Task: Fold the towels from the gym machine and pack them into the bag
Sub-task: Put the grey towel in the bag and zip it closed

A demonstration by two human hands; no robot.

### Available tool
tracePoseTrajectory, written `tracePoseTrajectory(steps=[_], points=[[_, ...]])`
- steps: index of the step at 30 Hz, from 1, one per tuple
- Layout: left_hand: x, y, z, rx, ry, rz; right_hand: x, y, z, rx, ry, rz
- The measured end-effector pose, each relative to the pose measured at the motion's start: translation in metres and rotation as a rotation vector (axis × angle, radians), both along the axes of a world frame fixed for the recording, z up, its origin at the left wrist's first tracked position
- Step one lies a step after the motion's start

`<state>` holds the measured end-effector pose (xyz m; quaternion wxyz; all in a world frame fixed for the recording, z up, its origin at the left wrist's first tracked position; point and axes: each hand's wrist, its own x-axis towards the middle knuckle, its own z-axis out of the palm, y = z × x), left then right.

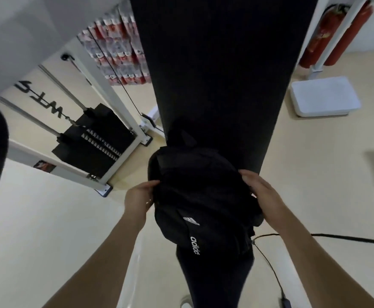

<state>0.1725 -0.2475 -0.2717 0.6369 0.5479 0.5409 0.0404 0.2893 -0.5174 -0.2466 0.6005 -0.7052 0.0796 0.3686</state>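
A black backpack (200, 196) with a white logo and lettering lies on a long black padded bench (217, 74). My left hand (140, 197) grips the bag's left side, fingers curled into the fabric. On the bag's right side my right hand (262, 192) holds the fabric with its fingers spread over it. No towel is visible; the inside of the bag is hidden.
A white gym machine frame (124, 107) with a black weight stack (92, 141) and cable stands at the left. Packs of bottles (117, 45) sit behind it. A white scale (323, 96) and red fire extinguishers (328, 34) are at the right. Black cables (268, 263) cross the beige floor.
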Motion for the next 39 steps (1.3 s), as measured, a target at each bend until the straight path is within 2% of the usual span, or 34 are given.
tracePoseTrajectory(steps=[2,5,7,12,16,21,26,31,34,39], points=[[-0.005,0.012,-0.005,-0.100,-0.012,0.149,0.007,0.017,0.021,-0.035,-0.125,0.283],[-0.005,0.012,-0.023,-0.159,0.113,-0.026,0.009,0.054,0.031,-0.303,-0.391,0.653],[0.001,0.006,-0.034,-0.215,0.159,-0.079,0.005,0.074,0.029,-0.496,-0.540,0.757],[-0.006,0.007,-0.056,0.014,0.345,-0.157,0.013,0.078,0.015,-0.721,-0.776,0.620],[-0.010,0.010,-0.075,0.149,0.385,-0.126,0.012,0.074,0.005,-0.687,-0.742,0.516],[-0.009,0.017,-0.103,-0.093,0.187,0.017,0.017,0.073,-0.007,-0.601,-0.683,0.427],[-0.027,0.020,-0.119,-0.079,0.318,-0.110,0.019,0.074,-0.016,-0.539,-0.741,0.381],[-0.028,0.012,-0.139,-0.126,0.220,-0.043,0.018,0.072,-0.013,-0.553,-0.732,0.362],[-0.029,0.012,-0.130,0.019,0.304,0.013,0.016,0.074,-0.011,-0.592,-0.714,0.356],[-0.035,0.029,-0.087,0.269,0.355,-0.065,0.014,0.065,-0.001,-0.717,-0.822,0.292]])
